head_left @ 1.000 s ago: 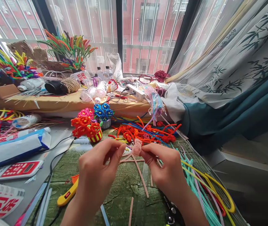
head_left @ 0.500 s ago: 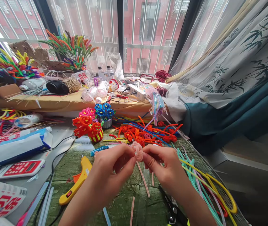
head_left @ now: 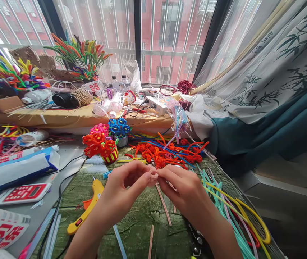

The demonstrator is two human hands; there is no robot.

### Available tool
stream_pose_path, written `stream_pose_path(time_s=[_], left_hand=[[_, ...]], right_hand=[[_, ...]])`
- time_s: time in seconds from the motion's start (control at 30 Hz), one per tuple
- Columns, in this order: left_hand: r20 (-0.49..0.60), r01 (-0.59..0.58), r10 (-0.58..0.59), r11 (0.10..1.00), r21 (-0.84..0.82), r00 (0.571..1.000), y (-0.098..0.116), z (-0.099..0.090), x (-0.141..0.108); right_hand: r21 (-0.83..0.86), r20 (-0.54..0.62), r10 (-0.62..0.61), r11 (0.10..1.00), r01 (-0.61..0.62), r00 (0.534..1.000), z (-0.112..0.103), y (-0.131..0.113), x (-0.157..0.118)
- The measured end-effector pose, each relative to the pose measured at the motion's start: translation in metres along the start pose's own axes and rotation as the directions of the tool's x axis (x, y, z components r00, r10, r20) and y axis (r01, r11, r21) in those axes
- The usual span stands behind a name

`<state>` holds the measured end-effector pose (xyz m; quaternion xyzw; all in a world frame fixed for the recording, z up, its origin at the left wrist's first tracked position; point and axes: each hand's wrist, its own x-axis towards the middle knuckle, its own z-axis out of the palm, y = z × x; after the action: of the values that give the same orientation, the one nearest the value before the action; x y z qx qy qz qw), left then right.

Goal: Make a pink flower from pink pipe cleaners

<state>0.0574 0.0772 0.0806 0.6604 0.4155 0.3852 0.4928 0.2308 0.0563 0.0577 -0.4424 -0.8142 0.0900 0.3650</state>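
Above the middle of the green table, my left hand (head_left: pixel 128 187) pinches a small pale pink pipe-cleaner flower (head_left: pixel 152 176) from its left side. Thumb and fingertips of my right hand (head_left: pixel 182 187) close on the flower's right edge. A ring-like loop with a hollow centre faces up toward me; my fingers hide part of the piece. Below it on the table lie cut pink pipe-cleaner strips (head_left: pixel 164 205). Black-handled pliers or cutters (head_left: pixel 196 237), partly covered by my right forearm, rest nearby. A yellow glue gun (head_left: pixel 85 212) lies left of my left wrist.
Orange-red pipe-cleaner flowers (head_left: pixel 156 151) are heaped behind my hands. Left of them stands a striped pot (head_left: pixel 110 155) of orange blooms, with blue flowers (head_left: pixel 119 127) behind. Green and yellow pipe cleaners (head_left: pixel 237 205) spread at right. A black cable (head_left: pixel 60 187) crosses the left side.
The pink flower has tilted, so its hollow loop now faces me. Both hands have shifted slightly left, and my right fingers have closed nearer to my left ones.
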Motion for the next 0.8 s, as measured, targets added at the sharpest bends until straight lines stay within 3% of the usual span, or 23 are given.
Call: stream_pose_path(time_s=[0.23, 0.4, 0.6, 0.8], left_hand=[[0.008, 0.004, -0.004, 0.999, 0.039, 1.0, -0.001, 0.001, -0.002], [0.077, -0.06, 0.049, 0.987, 0.15, 0.996, 0.004, -0.005, -0.006], [0.081, -0.143, 0.123, 0.936, 0.321, 0.989, 0.015, -0.008, -0.011], [0.099, -0.267, 0.252, 0.834, 0.483, 0.963, 0.015, -0.016, -0.017]], right_hand=[[-0.104, -0.04, -0.106, 0.989, 0.101, 0.994, 0.0, -0.002, 0.003], [-0.014, 0.014, -0.077, 0.997, 0.077, 0.997, -0.002, -0.002, 0.002], [0.061, 0.043, -0.092, 0.994, 0.089, 0.995, -0.004, -0.004, 0.002], [0.149, 0.077, -0.108, 0.984, 0.095, 0.991, -0.007, -0.011, 0.003]])
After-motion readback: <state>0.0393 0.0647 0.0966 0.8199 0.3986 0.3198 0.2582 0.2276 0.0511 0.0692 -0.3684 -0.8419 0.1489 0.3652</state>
